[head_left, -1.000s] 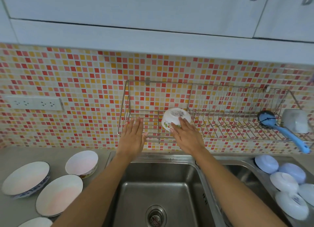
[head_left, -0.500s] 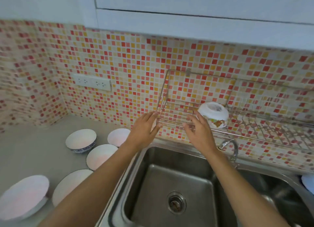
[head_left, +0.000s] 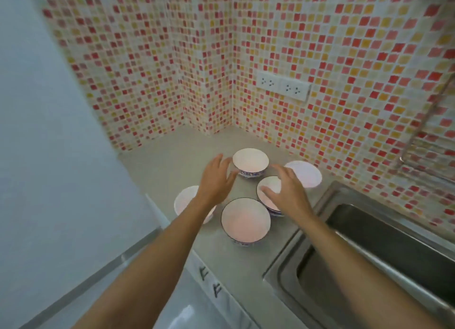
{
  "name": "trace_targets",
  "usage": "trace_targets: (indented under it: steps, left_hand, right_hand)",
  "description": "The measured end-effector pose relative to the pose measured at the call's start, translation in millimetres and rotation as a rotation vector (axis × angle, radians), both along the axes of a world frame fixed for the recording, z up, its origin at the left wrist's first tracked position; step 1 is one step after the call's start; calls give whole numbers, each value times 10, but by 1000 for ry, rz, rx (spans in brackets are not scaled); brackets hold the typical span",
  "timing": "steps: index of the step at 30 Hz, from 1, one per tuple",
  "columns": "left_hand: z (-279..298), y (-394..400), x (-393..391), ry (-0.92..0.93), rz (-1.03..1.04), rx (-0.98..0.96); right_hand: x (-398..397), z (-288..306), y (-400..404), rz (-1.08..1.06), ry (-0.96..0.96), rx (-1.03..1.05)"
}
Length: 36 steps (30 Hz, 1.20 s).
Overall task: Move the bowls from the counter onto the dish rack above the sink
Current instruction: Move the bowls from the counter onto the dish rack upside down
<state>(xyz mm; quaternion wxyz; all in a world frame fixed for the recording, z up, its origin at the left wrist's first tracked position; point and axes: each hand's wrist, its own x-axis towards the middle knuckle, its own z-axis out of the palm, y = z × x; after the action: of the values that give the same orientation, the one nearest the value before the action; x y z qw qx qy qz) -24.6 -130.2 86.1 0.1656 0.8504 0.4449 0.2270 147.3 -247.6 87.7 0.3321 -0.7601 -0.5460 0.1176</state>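
Glazed round bowls on smooth counter, both hands spread, empty

Glossy ceramic bowls, matt counter, brushed-metal sink

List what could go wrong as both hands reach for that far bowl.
1. The five bowls sit crowded together; the right hand hovers directly above the middle bowl, so it may knock that one while closing on the far bowl.
2. The left hand is open beside the far bowl's rim, not yet gripping; a hasty lift could slip.
3. The near bowl lies under the carry path towards the sink.
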Motion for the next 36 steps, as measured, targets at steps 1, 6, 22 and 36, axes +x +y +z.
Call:
trace_targets:
  steps: [1,6,22,36]
  left_hand:
    - [-85,95,-150,-4,40,-33]
    - [-560,471,-784,-9,231,-281]
    - [-1453,795,-1161,-218,287,-577]
    - [-658,967,-597,-297,158,-411]
  right_hand:
    - [-155,-67,127,34,22,-26]
    - [-769,-519,644,83,42,-160]
    - [-1303,-1216,1545,28,-327,-535]
    - [-892,-786,1321,-329,385,-96]
